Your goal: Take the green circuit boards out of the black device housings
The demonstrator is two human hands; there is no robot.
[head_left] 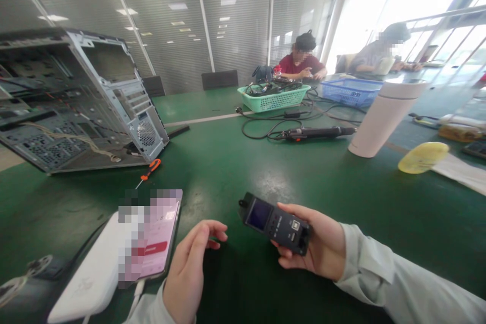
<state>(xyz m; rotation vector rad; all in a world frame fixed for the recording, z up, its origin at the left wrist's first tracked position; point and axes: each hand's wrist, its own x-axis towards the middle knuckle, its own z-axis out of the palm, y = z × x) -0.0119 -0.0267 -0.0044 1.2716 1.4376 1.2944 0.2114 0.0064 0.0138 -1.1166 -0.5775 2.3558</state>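
Note:
My right hand [317, 243] grips a small black handheld device [283, 228] with a dark screen and several small buttons, held tilted above the green table [228, 177]. Its fingers wrap around from below and the right side. To the left of the device, my left hand [192, 260] holds nothing; its fingers are loosely bent, apart from the thumb. Just beside that hand lies a phone [161, 233] with a lit pink screen and a white cable plugged in. A white power bank [93, 268] is next to the phone.
A bare computer case [87, 106] stands at left, an orange-handled screwdriver [152, 168] before it. Farther back are a black corded electric screwdriver [315, 133], a green basket [273, 101] of cables, a blue basket [349, 93] and a pale tumbler [383, 121]. Two people sit beyond.

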